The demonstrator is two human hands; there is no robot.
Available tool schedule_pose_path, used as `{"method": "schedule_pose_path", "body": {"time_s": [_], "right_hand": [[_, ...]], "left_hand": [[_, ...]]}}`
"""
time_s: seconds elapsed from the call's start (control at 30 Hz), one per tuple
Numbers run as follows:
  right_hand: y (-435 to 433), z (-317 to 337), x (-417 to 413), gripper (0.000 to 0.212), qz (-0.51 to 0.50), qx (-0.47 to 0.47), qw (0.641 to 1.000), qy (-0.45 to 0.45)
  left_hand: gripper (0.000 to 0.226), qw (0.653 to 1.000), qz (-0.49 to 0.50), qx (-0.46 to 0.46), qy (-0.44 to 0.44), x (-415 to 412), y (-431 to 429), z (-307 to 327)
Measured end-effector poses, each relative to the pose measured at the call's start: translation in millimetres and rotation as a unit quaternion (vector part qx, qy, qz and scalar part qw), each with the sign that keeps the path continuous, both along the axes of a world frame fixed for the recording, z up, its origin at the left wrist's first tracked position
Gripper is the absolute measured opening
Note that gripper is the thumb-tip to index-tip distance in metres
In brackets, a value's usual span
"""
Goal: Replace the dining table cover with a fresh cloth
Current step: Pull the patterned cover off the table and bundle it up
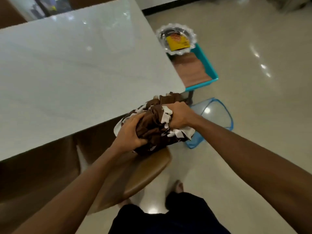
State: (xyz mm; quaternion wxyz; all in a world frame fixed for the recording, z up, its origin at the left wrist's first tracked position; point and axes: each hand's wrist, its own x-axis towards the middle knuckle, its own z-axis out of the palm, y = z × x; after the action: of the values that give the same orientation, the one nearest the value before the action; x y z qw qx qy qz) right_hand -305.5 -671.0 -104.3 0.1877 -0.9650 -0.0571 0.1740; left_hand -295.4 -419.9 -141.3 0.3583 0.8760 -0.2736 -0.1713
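Note:
A bunched brown-and-white patterned cloth [153, 125] is held just off the near right corner of the white dining table [76, 65], above a brown chair seat. My left hand [130, 134] grips its left side. My right hand [180, 115] clutches its upper right part. The glossy tabletop is bare, with no cover on it.
A brown chair [143, 173] stands below the cloth. A teal stool [197, 70] by the table's right edge carries a glass tray [176, 38] with a yellow packet. A blue mesh basket [214, 119] sits on the shiny floor to the right. My legs and feet show below.

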Motion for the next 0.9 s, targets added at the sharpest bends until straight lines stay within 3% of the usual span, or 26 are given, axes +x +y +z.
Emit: {"method": "schedule_pose_path", "body": {"time_s": [0.17, 0.33, 0.47, 0.6, 0.73, 0.9], "right_hand": [[-140, -11, -49, 0.027, -0.132, -0.021, 0.989, 0.061], [-216, -47, -66, 0.025, -0.258, -0.030, 0.960, 0.109], [-266, -82, -46, 0.038, -0.295, -0.066, 0.937, 0.173], [-309, -126, -9, 0.052, -0.290, -0.128, 0.911, 0.265], [-321, -154, 25, 0.045, -0.292, -0.118, 0.895, 0.315], [-316, -196, 85, 0.055, -0.275, -0.082, 0.866, 0.409]], "left_hand": [[0.096, 0.991, -0.008, -0.019, 0.131, -11, -132, -21], [0.058, 0.963, 0.089, -0.025, 0.253, -4, -189, -68], [0.025, 0.902, 0.221, 0.015, 0.370, 16, -224, -127], [0.006, 0.858, 0.263, 0.061, 0.437, 33, -247, -186], [0.007, 0.849, 0.266, 0.095, 0.446, 42, -276, -208], [0.054, 0.839, 0.254, 0.108, 0.469, 56, -307, -232]]}}
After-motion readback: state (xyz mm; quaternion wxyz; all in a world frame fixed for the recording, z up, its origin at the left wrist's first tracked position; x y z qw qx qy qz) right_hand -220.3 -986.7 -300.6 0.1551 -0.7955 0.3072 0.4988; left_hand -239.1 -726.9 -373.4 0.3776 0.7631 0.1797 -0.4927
